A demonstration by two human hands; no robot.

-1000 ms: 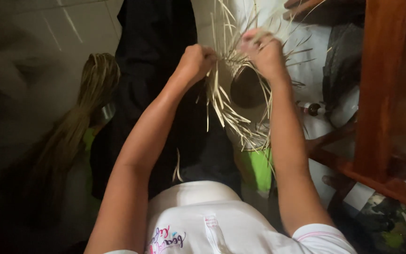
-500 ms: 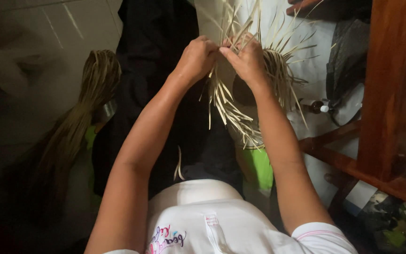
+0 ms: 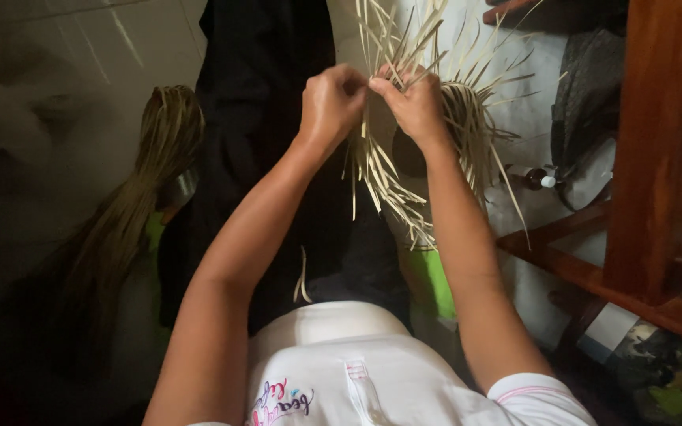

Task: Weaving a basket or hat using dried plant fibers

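Left hand: your left hand [image 3: 331,101] is clenched on a few pale straw strips [image 3: 380,170] at the top middle of the view; its fingertips are curled away from the camera and hidden.
Right hand: your right hand [image 3: 412,102] pinches the same strips, thumb tip touching the left hand's fingers; its palm is hidden.
Weave: the half-woven straw piece [image 3: 463,118] sits just behind and right of your right hand, loose ends fanning up, right and down; the upper ends run out of the frame, and its woven middle is mostly hidden by your wrist.
Loose strip: one short strip [image 3: 303,278] lies on the dark cloth [image 3: 266,118] over your lap, near your left forearm.
Bundle: a long bundle of greenish-brown fibre [image 3: 140,205] lies well apart to the left, its lower end lost in shadow.
Left edge: a pale blurred shape [image 3: 9,110] on the tiled floor [image 3: 104,47]; too soft to make out.
Right side: a red-brown wooden frame [image 3: 657,150] crosses the corner, cut off at the top and right; a small dark bottle with a white cap [image 3: 538,180] lies near it, partly hidden by straw ends.
Lower right: dim clutter [image 3: 657,371] under the wood, hard to tell apart.
Bottom: your white shirt [image 3: 341,371], cut off by the frame.
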